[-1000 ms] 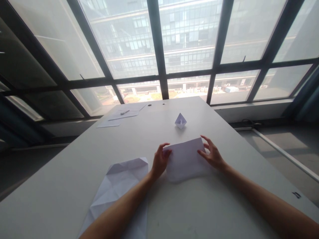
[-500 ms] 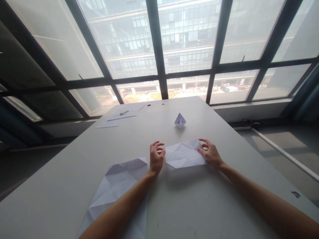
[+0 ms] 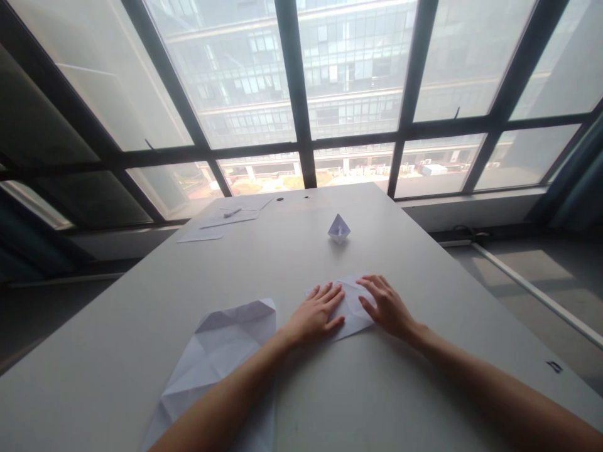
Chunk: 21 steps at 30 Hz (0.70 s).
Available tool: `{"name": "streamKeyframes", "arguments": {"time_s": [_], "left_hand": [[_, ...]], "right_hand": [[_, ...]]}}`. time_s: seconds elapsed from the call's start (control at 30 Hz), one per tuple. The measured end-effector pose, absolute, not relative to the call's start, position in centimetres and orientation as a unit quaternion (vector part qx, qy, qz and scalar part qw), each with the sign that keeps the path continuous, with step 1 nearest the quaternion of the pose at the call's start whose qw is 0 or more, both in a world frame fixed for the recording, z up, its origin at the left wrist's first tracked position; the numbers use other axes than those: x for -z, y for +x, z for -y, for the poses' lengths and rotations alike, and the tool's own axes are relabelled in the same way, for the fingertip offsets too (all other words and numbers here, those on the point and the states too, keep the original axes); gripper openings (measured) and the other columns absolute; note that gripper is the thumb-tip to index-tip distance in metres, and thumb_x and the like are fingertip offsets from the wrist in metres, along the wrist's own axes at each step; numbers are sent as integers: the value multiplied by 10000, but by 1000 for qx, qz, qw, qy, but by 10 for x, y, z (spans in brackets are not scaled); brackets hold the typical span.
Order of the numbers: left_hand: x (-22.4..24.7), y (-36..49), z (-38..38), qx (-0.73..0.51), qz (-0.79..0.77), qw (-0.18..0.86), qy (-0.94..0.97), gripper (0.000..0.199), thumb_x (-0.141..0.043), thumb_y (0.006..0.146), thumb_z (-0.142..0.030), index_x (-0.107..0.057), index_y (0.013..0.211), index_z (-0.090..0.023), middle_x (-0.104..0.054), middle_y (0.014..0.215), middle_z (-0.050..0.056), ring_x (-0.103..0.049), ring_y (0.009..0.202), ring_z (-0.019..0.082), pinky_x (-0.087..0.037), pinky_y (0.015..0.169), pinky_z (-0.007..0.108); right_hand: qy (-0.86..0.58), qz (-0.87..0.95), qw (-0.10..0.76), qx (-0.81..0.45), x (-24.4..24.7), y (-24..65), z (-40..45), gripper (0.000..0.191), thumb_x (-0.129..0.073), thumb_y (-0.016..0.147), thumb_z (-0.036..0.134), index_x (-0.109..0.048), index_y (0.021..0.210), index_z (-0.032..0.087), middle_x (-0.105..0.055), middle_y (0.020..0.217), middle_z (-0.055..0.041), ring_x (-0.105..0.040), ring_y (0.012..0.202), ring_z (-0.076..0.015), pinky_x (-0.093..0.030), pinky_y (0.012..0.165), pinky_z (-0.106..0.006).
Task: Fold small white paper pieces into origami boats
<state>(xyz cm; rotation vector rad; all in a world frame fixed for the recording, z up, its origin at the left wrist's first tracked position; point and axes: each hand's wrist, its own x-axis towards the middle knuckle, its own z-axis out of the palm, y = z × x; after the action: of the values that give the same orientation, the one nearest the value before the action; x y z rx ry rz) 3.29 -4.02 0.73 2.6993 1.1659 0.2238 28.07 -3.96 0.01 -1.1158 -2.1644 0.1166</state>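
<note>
A folded sheet of white paper lies on the table under both my hands. My left hand rests flat on its left part with the fingers spread. Over the right part is my right hand, its fingers apart and slightly bent, the fingertips at the paper. Parts of the sheet are hidden beneath the hands. Beyond them stands a small folded paper boat. To the left, a larger creased sheet of paper lies partly under my left forearm.
Several flat sheets of paper lie at the table's far left, with a small whitish object on top, too small to name. The white table reaches toward tall windows. A small dark mark shows near its right edge.
The folded paper has gone from raised between my hands to lying flat on the table, a little nearer me. My left hand has turned palm down onto it. The right hand has shifted left.
</note>
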Motion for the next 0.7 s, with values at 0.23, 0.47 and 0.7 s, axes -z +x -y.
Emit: {"name": "streamKeyframes", "arguments": {"time_s": [0.23, 0.47, 0.7], "left_hand": [[-8, 35, 41, -93, -398, 100, 907, 640, -398, 977, -552, -300, 1537, -259, -267, 1600, 40, -210, 1487, 262, -183, 1206, 462], [-17, 37, 42, -210, -425, 92, 876, 320, -550, 933, -407, -684, 1201, -296, -644, 1301, 51, -565, 1186, 268, -406, 1035, 440], [-19, 40, 43, -207, -393, 82, 892, 155, -588, 899, -255, -734, 950, -260, -701, 986, 64, -623, 969, 231, -424, 963, 408]], "right_hand": [[-361, 893, 253, -93, 4, 275, 44, 248, -549, 921, 235, -675, 1134, 247, -652, 1199, -82, -582, 1103, -247, -456, 982, -426], [-348, 901, 237, -101, 0, 287, 33, 277, -501, 950, 226, -683, 1150, 284, -665, 1257, -53, -569, 1203, -240, -367, 1083, -459], [-407, 888, 207, -54, -8, 300, 35, 335, -544, 940, 373, -647, 1229, 238, -611, 1310, -121, -517, 1245, -301, -320, 1104, -516]]}}
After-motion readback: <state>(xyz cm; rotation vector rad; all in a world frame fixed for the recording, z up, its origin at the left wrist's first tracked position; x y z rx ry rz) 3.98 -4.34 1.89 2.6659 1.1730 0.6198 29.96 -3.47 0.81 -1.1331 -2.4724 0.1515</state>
